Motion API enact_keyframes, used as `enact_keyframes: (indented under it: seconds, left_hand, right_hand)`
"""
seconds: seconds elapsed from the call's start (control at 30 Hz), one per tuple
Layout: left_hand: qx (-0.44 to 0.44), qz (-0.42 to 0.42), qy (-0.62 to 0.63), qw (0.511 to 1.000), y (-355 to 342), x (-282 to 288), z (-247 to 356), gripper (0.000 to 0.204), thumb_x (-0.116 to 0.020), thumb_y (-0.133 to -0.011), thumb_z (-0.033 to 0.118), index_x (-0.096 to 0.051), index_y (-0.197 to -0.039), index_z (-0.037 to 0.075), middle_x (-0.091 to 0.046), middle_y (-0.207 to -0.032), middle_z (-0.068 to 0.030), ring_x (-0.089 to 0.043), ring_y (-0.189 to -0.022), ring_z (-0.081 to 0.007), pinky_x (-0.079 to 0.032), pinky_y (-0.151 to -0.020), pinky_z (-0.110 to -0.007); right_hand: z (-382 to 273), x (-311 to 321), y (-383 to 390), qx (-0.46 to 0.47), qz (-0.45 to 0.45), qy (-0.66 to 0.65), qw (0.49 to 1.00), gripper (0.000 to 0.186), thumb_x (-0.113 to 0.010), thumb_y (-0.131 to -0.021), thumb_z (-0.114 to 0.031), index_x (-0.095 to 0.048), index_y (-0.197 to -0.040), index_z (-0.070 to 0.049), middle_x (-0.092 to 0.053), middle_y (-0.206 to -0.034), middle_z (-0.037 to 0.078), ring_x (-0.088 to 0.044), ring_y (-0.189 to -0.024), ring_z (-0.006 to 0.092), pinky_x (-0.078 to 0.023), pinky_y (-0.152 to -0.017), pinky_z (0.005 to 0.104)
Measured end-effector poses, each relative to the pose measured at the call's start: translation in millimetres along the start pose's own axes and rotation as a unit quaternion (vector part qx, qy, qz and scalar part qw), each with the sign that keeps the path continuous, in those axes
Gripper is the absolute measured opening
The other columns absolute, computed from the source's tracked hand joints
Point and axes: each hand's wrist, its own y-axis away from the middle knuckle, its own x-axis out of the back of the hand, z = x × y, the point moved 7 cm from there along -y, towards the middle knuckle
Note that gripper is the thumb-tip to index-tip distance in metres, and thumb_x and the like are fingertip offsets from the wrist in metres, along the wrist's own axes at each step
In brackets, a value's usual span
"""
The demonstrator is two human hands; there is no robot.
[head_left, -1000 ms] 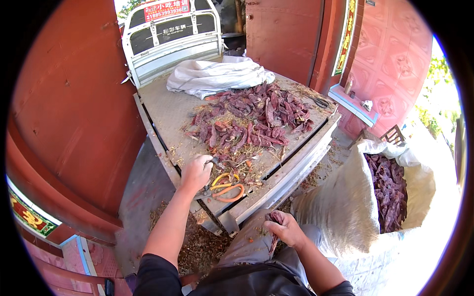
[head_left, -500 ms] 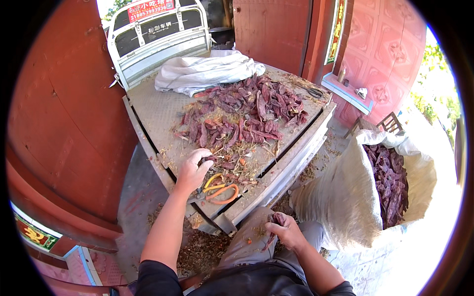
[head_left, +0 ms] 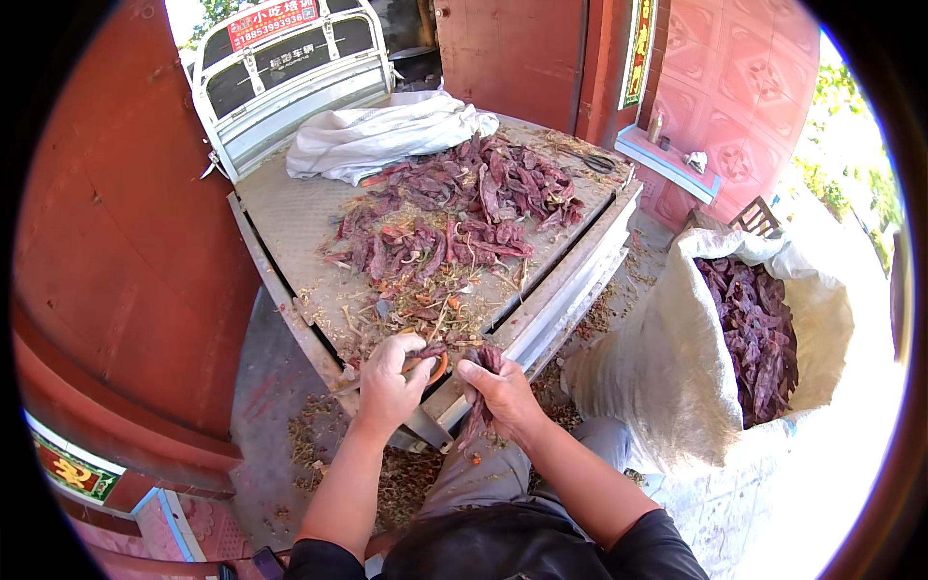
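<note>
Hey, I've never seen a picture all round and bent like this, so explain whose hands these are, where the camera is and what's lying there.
No machine here: these are a person's bare hands, seen by a head-worn camera looking down. Its fisheye lens bends straight edges. The right hand grips dried peppers; the left hand seems to hold a small pepper, near an orange handle. On the metal bed lie a pepper heap and a white cloth-like sack. A big open sack of peppers stands right.
</note>
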Motion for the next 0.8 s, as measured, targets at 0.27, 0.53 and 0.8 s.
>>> enact_keyframes:
  seconds: [0.27, 0.53, 0.8]
  left_hand:
    - [0.074, 0.000, 0.164, 0.984, 53.9, -14.2, 4.0, 0.032, -0.080, -0.083, -0.003, -0.061, -0.108, 0.003, -0.071, -0.106, -0.0108, -0.071, -0.095, -0.0221, -0.057, -0.084, -0.034]
    - [0.321, -0.110, 0.404, 0.849, 114.3, -15.8, -22.8, 0.029, -0.075, -0.093, 0.002, -0.062, -0.118, -0.001, -0.071, -0.105, -0.0100, -0.071, -0.091, -0.0179, -0.060, -0.080, -0.033]
    - [0.363, -0.017, 0.513, 0.778, 133.4, -11.7, -19.3, 0.015, -0.071, -0.095, 0.002, -0.062, -0.107, 0.003, -0.073, -0.096, -0.0097, -0.073, -0.082, -0.0201, -0.059, -0.070, -0.033]
  right_hand:
    - [-1.2, -7.3, 6.2, 0.007, -0.068, 0.045, 0.997, 0.019, -0.082, -0.092, -0.018, -0.069, -0.101, -0.007, -0.064, -0.085, -0.004, -0.053, -0.070, 0.0061, -0.045, -0.064, 0.0262]
    - [3.2, -12.6, 38.5, -0.001, -0.144, 0.177, 0.974, 0.018, -0.081, -0.091, -0.009, -0.073, -0.105, -0.002, -0.070, -0.091, -0.002, -0.061, -0.078, 0.0067, -0.051, -0.072, 0.0253]
    - [19.1, -12.2, 54.2, -0.077, -0.174, 0.065, 0.980, 0.029, -0.078, -0.091, -0.004, -0.072, -0.119, 0.000, -0.075, -0.103, 0.002, -0.067, -0.091, 0.0097, -0.055, -0.084, 0.0272]
